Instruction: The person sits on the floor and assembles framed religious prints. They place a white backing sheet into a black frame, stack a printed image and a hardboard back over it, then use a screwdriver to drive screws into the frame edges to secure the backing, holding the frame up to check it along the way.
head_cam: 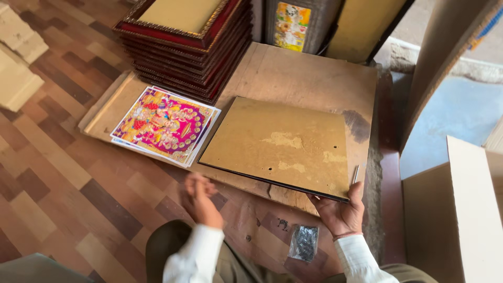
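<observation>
— One backing board (277, 144), brown and scuffed with pale patches and a few small holes, lies flat on the wooden work board (309, 73) on the floor. It looks to be sitting in a dark frame, face down, since a thin black edge shows along its near side.

— Who has hold of it?

— The right hand (340, 212) grips the near right corner, thumb on top and fingers underneath. A thin metal tool or nail (356, 174) stands just beside that thumb; I cannot tell whether the hand is pinching it too.

— And the other hand?

— The left hand (199, 202) hovers off the near left edge, blurred, fingers loosely curled and holding nothing that I can make out.

— How would you handle this well?

— My judgement: keep the corner pinned down so the board stays square, and bring the free hand onto the opposite edge before pressing or fixing anything. The small clear bag of dark fasteners (304, 242) lies on the floor near the right wrist, within easy reach.

— What else is around?

— A sheaf of bright pink and yellow prints (165, 126) lies just left of the board, touching or nearly so. Behind them is a stack of red and gold frames (183, 50), with more frames leaning further back. Cardboard sheets (461, 209) stand to the right, on a wood-pattern floor (57, 162).
</observation>
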Tool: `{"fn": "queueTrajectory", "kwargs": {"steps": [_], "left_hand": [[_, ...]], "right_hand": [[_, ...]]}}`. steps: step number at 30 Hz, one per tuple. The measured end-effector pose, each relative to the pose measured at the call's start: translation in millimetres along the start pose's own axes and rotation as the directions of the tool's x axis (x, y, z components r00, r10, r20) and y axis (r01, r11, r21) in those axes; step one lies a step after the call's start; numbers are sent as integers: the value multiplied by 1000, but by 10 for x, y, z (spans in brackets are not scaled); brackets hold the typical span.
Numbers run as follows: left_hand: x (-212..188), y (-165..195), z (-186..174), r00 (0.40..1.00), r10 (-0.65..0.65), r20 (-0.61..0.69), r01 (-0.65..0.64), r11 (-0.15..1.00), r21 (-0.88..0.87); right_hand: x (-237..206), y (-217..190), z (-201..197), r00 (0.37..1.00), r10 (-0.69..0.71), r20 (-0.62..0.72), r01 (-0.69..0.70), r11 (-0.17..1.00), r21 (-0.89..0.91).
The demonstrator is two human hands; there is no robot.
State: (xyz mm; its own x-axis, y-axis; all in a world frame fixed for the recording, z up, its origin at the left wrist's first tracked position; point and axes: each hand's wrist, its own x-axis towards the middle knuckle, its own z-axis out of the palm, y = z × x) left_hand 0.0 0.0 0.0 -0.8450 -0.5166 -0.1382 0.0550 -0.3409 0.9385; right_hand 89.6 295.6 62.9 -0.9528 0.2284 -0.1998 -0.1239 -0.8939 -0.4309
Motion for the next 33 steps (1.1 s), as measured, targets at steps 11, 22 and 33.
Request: {"fn": "queueTrajectory", "kwargs": {"steps": [11, 22, 33], "left_hand": [[-1630, 792, 898, 561, -563, 607, 770, 623, -134], [-1486, 240, 1026, 620, -618, 483, 771, 596, -226], [-1122, 536, 969, 657, -475, 585, 588, 808, -4]], "right_hand": [[83, 9, -428, 989, 87, 116, -102, 987, 121], [-46, 69, -301, 987, 157, -26, -156, 988, 21], [167, 402, -1017, 899, -360, -251, 138, 774, -618]]}}
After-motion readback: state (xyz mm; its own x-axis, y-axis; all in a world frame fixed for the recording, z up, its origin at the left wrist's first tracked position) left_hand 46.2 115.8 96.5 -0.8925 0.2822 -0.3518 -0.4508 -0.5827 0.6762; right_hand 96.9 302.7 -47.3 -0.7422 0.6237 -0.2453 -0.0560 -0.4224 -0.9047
